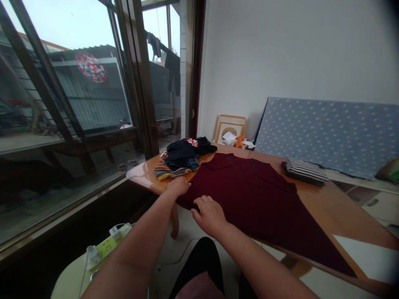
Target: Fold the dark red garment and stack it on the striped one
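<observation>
A dark maroon shirt lies spread over the wooden table, its collar and button front toward the far side. At its near left edge, my left hand is closed with the fingertips on the cloth. My right hand is just to the right, fingers curled over the shirt's near edge and thumb below. Beyond my left hand sits a loose pile of dark clothes with a striped yellow and grey garment under it.
A folded black-and-white striped garment rests at the table's right side. A white sheet lies on the near right corner of the wooden table. Below left, a power strip with plugs sits on a pale stool. Windows line the left.
</observation>
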A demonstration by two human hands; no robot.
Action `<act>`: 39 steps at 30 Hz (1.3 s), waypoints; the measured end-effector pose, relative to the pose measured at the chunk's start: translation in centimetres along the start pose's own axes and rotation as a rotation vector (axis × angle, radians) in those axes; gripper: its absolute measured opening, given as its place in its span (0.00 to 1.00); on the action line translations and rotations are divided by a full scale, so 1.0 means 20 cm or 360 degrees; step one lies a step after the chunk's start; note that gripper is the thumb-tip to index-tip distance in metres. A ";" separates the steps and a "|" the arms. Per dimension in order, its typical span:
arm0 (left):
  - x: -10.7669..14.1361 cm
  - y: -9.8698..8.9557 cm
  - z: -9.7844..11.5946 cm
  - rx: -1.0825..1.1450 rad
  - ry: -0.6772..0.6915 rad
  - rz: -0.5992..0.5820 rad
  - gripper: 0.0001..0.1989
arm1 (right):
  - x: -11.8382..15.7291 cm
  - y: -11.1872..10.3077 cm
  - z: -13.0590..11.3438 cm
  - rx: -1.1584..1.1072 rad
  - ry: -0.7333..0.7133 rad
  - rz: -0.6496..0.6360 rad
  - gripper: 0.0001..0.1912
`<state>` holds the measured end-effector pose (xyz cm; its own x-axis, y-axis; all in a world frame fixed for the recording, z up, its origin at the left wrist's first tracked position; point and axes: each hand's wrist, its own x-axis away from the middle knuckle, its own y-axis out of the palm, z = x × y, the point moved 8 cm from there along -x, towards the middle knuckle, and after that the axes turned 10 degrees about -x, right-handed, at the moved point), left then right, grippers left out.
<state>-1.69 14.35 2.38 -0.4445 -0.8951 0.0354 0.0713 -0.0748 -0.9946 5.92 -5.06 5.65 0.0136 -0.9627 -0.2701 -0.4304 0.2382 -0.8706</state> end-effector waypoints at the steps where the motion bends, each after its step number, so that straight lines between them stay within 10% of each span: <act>1: 0.00 0.00 -0.01 -0.0002 -0.0039 0.0005 0.25 | -0.02 0.02 -0.01 0.0036 0.0026 -0.0007 0.13; 22: 0.06 -0.03 -0.01 -0.0035 -0.0195 0.0098 0.24 | -0.09 0.01 0.09 -0.0167 0.0190 -0.0194 0.18; 39: -0.04 -0.20 0.29 -0.0239 -0.0059 0.0416 0.21 | 0.12 -0.33 0.79 -0.0198 0.0667 0.0208 0.17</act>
<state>3.57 12.71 6.81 -0.3953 -0.8911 -0.2227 0.0450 0.2234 -0.9737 22.98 -7.00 4.25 -0.4036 -0.9004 -0.1622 -0.5096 0.3685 -0.7775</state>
